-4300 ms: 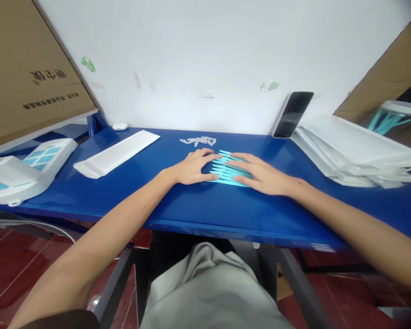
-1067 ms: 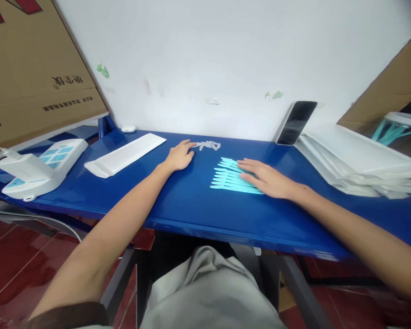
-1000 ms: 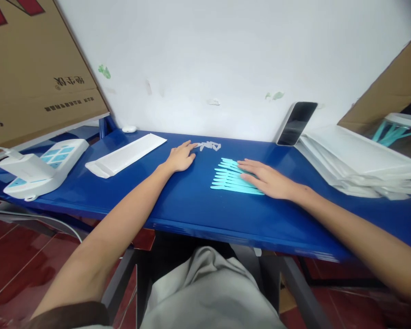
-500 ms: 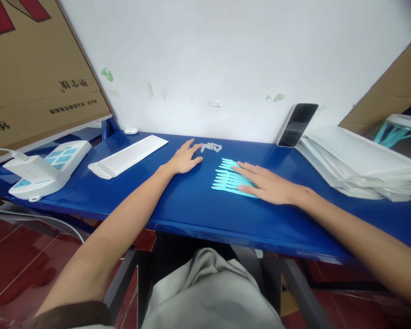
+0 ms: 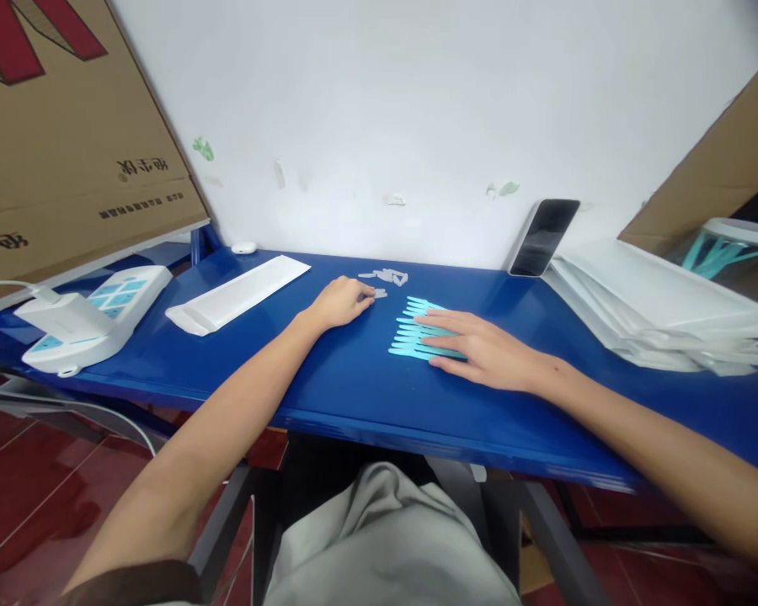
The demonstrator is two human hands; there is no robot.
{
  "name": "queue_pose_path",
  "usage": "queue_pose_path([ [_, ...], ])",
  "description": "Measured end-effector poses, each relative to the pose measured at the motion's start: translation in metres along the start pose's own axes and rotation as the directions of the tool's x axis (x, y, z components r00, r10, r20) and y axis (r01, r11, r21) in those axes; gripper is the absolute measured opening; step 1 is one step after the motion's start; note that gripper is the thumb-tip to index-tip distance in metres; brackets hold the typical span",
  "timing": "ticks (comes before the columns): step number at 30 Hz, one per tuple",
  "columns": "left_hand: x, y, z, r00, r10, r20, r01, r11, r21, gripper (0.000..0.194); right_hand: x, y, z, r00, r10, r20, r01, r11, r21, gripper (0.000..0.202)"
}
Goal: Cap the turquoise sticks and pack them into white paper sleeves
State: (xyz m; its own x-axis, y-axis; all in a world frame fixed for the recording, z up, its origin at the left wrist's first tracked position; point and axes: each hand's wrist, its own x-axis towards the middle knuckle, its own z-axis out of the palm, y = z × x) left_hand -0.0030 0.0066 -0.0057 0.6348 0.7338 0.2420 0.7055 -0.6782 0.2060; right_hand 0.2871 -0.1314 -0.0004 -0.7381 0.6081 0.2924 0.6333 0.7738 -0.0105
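Several thin turquoise sticks [image 5: 410, 338] lie side by side in a row on the blue table. My right hand [image 5: 480, 347] rests over their right ends, palm down with the fingers spread. Left of the row, my left hand [image 5: 343, 301] is on the table with its fingers drawn together at small translucent pieces [image 5: 380, 294]. Whether these are gripped or only touched by the fingertips is hard to see. A loose cluster of similar translucent pieces [image 5: 392, 276] lies just beyond, nearer the wall.
On the left are a white bag [image 5: 240, 295] and a power strip [image 5: 126, 299] with a charger [image 5: 63, 316]. A phone [image 5: 545, 236] leans on the wall. Stacked white bags [image 5: 663, 295] and a tub of turquoise sticks [image 5: 726, 248] stand right.
My left hand has drawn back slightly and its fingers have closed beside a few pieces now apart from the cluster. My right hand has shifted slightly left and nearer me over the sticks.
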Motion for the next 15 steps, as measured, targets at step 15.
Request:
queue_pose_path([
  [15,0.0,0.016,0.005,0.981,0.18,-0.068,-0.186,0.978,-0.097,0.031,0.001,0.019,0.002,0.981,0.189,-0.042,-0.19,0.981,-0.043,0.041],
])
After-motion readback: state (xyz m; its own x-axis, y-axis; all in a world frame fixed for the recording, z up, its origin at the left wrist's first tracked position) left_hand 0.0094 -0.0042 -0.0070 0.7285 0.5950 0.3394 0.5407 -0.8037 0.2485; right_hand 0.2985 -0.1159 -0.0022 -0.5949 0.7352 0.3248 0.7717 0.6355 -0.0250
